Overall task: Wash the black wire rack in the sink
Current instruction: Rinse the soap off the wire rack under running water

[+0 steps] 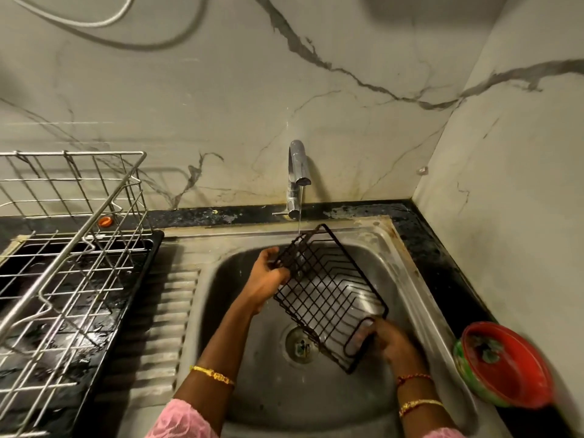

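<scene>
Reaching into the basin from the near edge, two bare forearms show pink sleeve cuffs cut off by the frame; the left wrist carries one gold bangle, the right wrist a red thread and a gold bangle. The right hand (387,341) curls its fingers round the near looped end of the black rectangular wire rack (328,295), though the grid bars partly hide the fingertips. The left hand (267,273) grips the rack's far left edge, thumb over the wires. The one rack hangs tilted above the round steel sink bowl (410,279), over the single drain (300,343), its far corner under a thin stream of water from the one chrome tap (297,172). At the right, one red and green bowl (502,365) sits blurred on the black counter. At the left, one silver wire dish rack (66,254) stands on a black tray, cut off by the frame.
</scene>
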